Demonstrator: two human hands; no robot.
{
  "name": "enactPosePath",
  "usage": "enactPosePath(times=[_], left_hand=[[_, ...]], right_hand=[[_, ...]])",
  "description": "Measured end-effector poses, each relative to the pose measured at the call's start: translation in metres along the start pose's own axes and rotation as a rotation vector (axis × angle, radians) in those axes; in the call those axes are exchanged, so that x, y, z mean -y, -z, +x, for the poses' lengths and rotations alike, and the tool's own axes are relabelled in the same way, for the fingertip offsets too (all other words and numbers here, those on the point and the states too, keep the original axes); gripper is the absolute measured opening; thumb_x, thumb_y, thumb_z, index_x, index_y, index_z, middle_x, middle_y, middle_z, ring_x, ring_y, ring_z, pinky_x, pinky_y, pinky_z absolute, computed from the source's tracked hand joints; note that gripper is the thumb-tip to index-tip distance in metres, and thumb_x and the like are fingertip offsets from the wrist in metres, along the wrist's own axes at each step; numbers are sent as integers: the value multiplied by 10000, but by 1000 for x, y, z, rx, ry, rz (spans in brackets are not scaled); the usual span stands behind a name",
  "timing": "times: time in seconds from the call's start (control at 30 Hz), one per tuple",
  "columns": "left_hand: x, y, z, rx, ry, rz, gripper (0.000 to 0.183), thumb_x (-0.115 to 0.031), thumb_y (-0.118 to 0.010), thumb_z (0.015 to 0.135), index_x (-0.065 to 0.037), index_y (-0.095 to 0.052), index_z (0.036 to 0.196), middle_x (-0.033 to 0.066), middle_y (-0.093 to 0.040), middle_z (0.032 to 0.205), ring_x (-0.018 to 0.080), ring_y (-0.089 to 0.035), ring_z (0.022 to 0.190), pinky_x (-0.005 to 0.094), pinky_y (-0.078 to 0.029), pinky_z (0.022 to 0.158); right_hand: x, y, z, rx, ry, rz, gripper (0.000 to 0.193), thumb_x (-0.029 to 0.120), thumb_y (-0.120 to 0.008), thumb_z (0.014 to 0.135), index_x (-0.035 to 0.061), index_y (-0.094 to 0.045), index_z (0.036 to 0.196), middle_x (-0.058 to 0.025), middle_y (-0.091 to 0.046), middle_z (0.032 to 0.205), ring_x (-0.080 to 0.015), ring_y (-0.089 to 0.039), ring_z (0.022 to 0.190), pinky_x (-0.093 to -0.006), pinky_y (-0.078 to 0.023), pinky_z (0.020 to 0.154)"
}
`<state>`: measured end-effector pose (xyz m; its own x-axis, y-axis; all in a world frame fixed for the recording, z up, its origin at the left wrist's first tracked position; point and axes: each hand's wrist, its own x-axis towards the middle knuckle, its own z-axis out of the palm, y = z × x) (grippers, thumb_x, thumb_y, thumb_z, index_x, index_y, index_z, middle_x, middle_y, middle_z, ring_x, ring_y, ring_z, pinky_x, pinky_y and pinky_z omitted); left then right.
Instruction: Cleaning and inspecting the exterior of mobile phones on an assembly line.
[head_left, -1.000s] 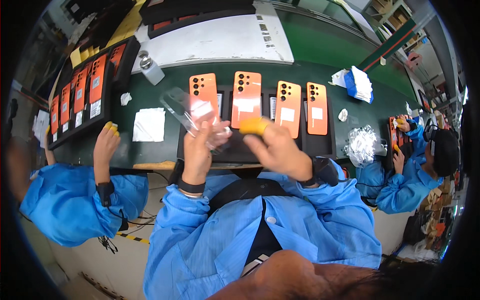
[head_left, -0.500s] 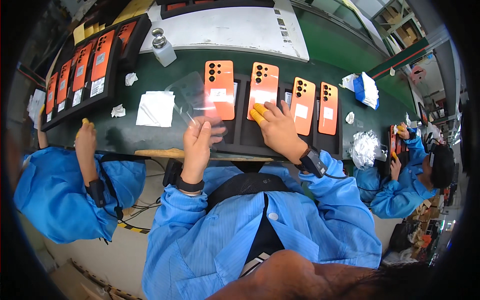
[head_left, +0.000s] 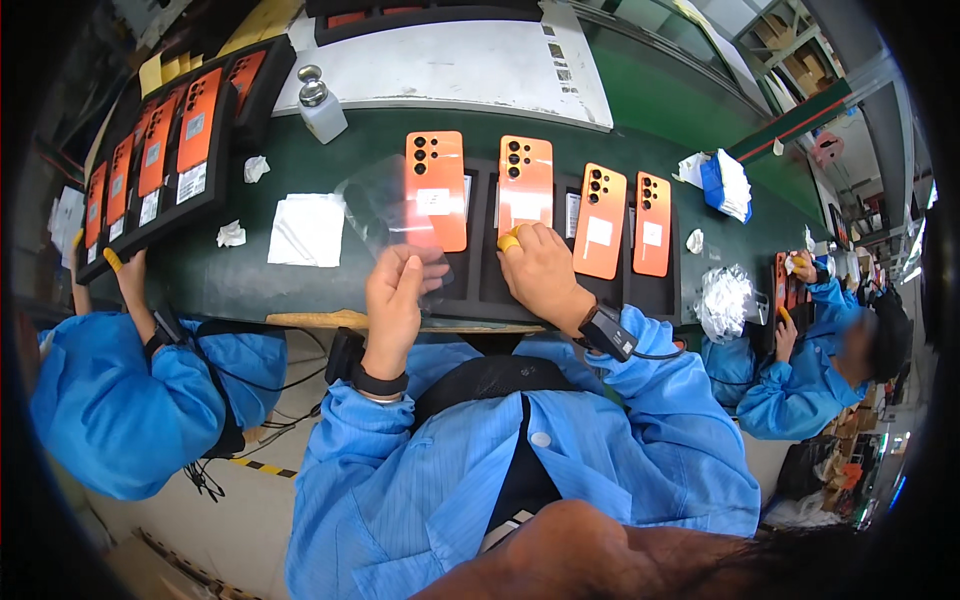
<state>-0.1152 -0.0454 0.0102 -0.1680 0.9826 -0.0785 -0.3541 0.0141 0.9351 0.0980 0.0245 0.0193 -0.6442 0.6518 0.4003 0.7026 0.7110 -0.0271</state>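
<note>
My left hand [head_left: 398, 295] pinches clear plastic film [head_left: 368, 205], which stands up from the fingers and partly overlaps the leftmost orange phone [head_left: 436, 178]. My right hand [head_left: 542, 272], with yellow finger cots, is closed at the lower end of the second orange phone [head_left: 526, 175]. Its curled fingers hide that phone's bottom edge and whatever they may pinch. Two more orange phones, a third [head_left: 599, 222] and a fourth [head_left: 652, 225], lie to the right. All of them rest back side up, with white labels, on a black foam tray [head_left: 478, 270].
White wipes [head_left: 306, 232] and crumpled tissue [head_left: 231, 234] lie left on the green table. A pump bottle [head_left: 322, 112] stands behind. At far left, a co-worker's hand [head_left: 130, 278] touches a tilted phone tray [head_left: 190, 215]. Crumpled film [head_left: 727, 300] and a blue wipe pack [head_left: 727, 185] lie right.
My right hand's fingers have drawn back from the second phone's face and curled at its lower end. My left hand still holds the film. The left co-worker's hand has moved to the tilted tray.
</note>
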Motion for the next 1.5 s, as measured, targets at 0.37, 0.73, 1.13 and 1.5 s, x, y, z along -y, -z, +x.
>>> enactPosePath(times=[0.37,0.73,1.13,1.5], left_hand=[[-2,-51,15,354,-537,934,239,-86,-550,961,9,-626,1167,210,-663,1089,363,-637,1046,447,-489,906],[3,-68,23,547,-468,1187,120,-79,-544,947,-2,-595,1023,199,-584,1367,358,-468,1365,575,-336,1128],[5,-48,24,293,-24,8,405,-357,-414,1091,-17,-618,1174,35,-650,1093,126,-590,1035,301,-473,924],[3,8,-5,56,-9,12,223,-122,-543,1026,31,-649,1148,100,-707,1039,161,-682,908,287,-557,805]], right_hand=[[-42,-4,10,29,-624,817,183,153,-668,916,-19,-606,919,-193,-642,851,-346,-661,772,-395,-522,699],[-163,57,60,-768,-729,1403,100,87,-584,964,-3,-613,933,-132,-703,879,-202,-698,737,-342,-581,648],[22,78,5,32,49,688,246,58,-642,859,-20,-557,1076,-244,-563,1194,-426,-541,1102,-560,-411,988],[32,55,13,11,24,856,123,50,-664,904,-6,-659,1014,-172,-674,1018,-353,-670,893,-374,-545,779]])
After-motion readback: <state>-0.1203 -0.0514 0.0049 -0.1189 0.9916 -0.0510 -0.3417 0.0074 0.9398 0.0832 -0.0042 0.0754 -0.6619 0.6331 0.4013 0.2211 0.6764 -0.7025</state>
